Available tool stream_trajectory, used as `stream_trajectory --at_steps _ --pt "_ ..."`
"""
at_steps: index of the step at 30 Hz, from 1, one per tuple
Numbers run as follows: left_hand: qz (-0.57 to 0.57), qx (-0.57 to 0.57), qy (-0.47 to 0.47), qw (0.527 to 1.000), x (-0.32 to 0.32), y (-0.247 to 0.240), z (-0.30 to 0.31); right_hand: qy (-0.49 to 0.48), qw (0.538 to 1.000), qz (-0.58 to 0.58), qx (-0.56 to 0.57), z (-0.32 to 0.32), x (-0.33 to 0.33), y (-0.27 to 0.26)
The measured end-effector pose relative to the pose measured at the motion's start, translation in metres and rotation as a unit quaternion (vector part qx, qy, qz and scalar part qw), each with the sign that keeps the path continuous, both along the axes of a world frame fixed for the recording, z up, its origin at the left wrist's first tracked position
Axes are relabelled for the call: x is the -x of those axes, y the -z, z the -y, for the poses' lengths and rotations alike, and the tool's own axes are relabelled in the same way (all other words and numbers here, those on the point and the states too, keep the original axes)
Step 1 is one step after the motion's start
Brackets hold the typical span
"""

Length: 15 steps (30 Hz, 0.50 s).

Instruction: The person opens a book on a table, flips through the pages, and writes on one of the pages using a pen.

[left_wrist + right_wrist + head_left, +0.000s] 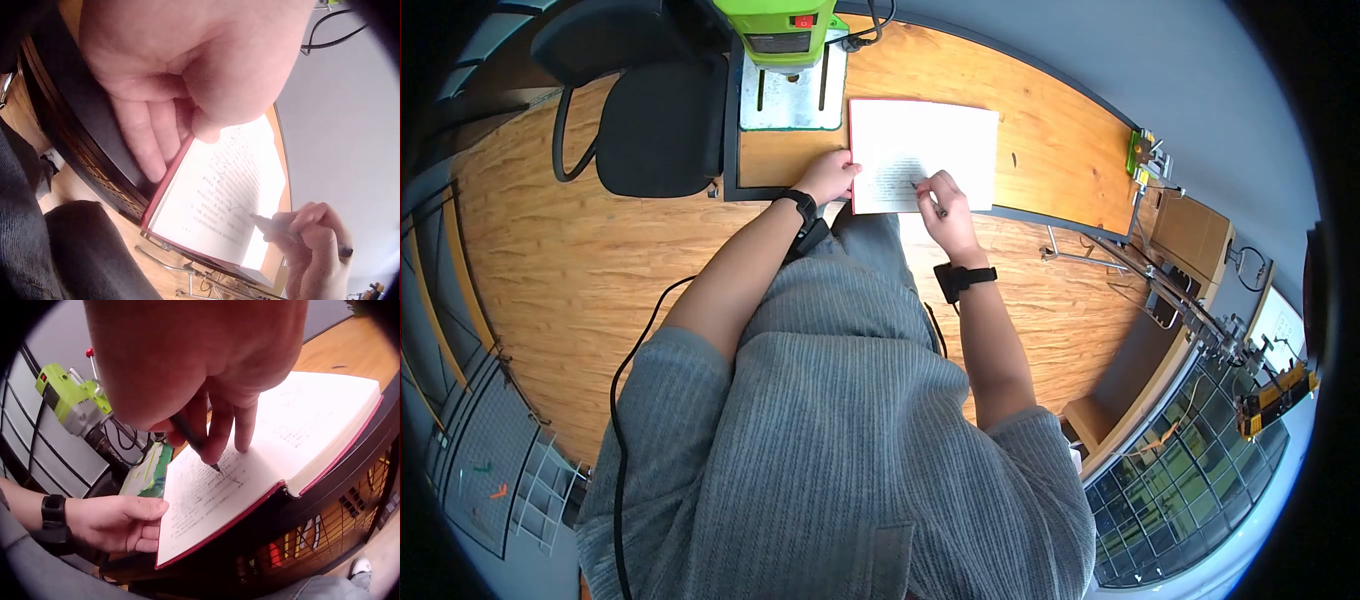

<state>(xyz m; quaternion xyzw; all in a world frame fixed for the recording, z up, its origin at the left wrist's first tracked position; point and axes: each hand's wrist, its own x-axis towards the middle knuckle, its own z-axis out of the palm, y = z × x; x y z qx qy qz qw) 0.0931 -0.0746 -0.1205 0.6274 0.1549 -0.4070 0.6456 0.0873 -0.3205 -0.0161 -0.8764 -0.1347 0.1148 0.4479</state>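
An open book (960,135) with a red cover lies at the table's front edge, its pages (206,500) covered in printed lines. The right hand (948,215) pinches a dark pen (190,439), whose tip touches the page, where thin handwritten strokes show. At the book's left edge, the left hand (828,177) holds the cover, thumb on the page side and fingers against the outside, as the left wrist view (187,69) shows. The right hand (315,250) with the pen also appears across the page in that view.
A green drill press (780,30) with a metal base plate (792,100) stands behind and left of the book. A black chair (662,130) is at the left. A small green and metal device (1148,155) sits at the table's right end. Cables lie behind the press.
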Motion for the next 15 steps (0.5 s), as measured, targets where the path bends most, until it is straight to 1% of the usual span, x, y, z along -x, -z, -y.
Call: stream_trajectory --at_steps 4,7,12,15 --pt "0.002 -0.010 -0.001 1.000 -0.0008 -0.0002 0.0007 -0.013 1.000 0.016 0.014 0.0006 0.0002 0.0013" --pt "0.003 -0.013 -0.004 1.000 -0.0008 -0.0045 0.0004 -0.004 1.000 0.001 0.023 0.0002 0.0020 0.0005" --pt "0.001 -0.004 -0.007 1.000 -0.0004 -0.0024 -0.0004 -0.035 0.999 0.010 0.018 0.0008 0.0018 0.0000" --pt "0.004 -0.008 -0.005 1.000 -0.0003 -0.0040 0.0005 -0.011 1.000 0.015 0.024 0.0000 0.0018 0.0004"
